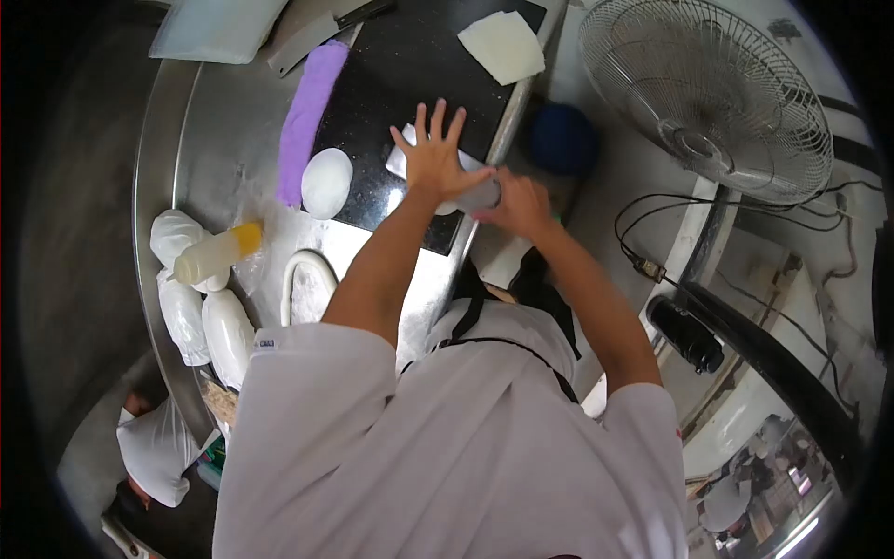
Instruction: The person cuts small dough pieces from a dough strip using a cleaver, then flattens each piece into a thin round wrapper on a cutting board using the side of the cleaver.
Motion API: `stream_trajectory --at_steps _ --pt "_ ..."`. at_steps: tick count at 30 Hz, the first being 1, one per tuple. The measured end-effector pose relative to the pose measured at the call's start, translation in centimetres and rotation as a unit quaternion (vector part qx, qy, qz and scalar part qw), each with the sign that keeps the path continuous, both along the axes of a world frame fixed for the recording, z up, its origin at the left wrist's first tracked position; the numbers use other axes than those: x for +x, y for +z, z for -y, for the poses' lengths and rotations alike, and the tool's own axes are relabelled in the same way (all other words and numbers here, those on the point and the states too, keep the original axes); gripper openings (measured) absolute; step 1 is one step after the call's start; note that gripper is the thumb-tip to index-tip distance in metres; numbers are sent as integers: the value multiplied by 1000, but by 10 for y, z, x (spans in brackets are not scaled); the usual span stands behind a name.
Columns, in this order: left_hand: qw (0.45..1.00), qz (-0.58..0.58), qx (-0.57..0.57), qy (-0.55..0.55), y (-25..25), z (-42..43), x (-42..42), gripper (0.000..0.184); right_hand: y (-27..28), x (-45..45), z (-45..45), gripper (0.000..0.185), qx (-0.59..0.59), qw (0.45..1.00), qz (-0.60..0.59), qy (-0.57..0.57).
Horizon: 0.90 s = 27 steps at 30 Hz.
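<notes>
My left hand [432,166] lies flat with its fingers spread on the shiny blade of a cleaver [398,162], over a black board [410,65]. My right hand [523,203] is closed around the cleaver's grey handle end, at the board's near right side. A small pale piece [447,209] shows just under my left wrist; what lies beneath the blade is hidden. To the left of my left hand sits a smooth white round lump [327,184], like dough. A curved white rope of dough [305,279] rests on the metal counter, close to my left forearm.
A purple towel [312,121] edges the board; a second cleaver [305,43] and a folded cream cloth [503,48] lie beyond. Left are a yellow-capped bottle [219,253] and plastic-wrapped white lumps [183,317]. A fan [712,93] stands right. Another person [154,452] is lower left.
</notes>
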<state>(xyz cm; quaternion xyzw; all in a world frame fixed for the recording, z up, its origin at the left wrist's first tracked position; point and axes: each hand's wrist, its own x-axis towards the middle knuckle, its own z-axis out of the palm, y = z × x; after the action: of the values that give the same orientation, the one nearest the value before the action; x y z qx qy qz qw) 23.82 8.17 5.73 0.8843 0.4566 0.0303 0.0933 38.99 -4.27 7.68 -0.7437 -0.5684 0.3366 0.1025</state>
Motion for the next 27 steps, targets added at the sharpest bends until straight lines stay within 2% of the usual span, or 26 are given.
stream_trajectory --at_steps 3,5,7,8,9,12,14,18,21,23,27 --pt "998 31 46 -22 -1 -39 11 119 11 8 -36 80 52 998 27 13" --pt "998 6 31 -59 -3 -41 -1 119 14 -2 -31 80 -6 1000 -9 25" --pt "997 -12 23 -77 -6 -4 -27 121 3 -19 5 82 -8 997 -50 52" --pt "996 -39 -18 -72 4 16 -29 122 6 -26 17 85 -87 994 -58 36" --pt "994 -24 -20 -101 0 17 -29 120 -13 -26 31 86 -17 997 -61 33" --pt "993 -6 -21 -112 -3 -1 -19 118 -5 -20 16 82 -20 998 -51 16" --pt "995 17 27 -93 -8 -23 -7 118 -1 -7 -7 79 14 998 -66 9" --pt "991 16 47 -122 -10 -55 2 115 12 -4 -36 78 1 999 -32 12" --pt "987 19 12 -159 -6 -7 -26 115 -15 -21 16 80 -23 993 -109 38" --pt "986 -39 -28 -160 1 -1 -17 118 -15 -23 31 84 18 996 -91 13" --pt "987 28 26 -157 -4 -31 5 117 -13 0 -2 84 -10 998 -67 9"
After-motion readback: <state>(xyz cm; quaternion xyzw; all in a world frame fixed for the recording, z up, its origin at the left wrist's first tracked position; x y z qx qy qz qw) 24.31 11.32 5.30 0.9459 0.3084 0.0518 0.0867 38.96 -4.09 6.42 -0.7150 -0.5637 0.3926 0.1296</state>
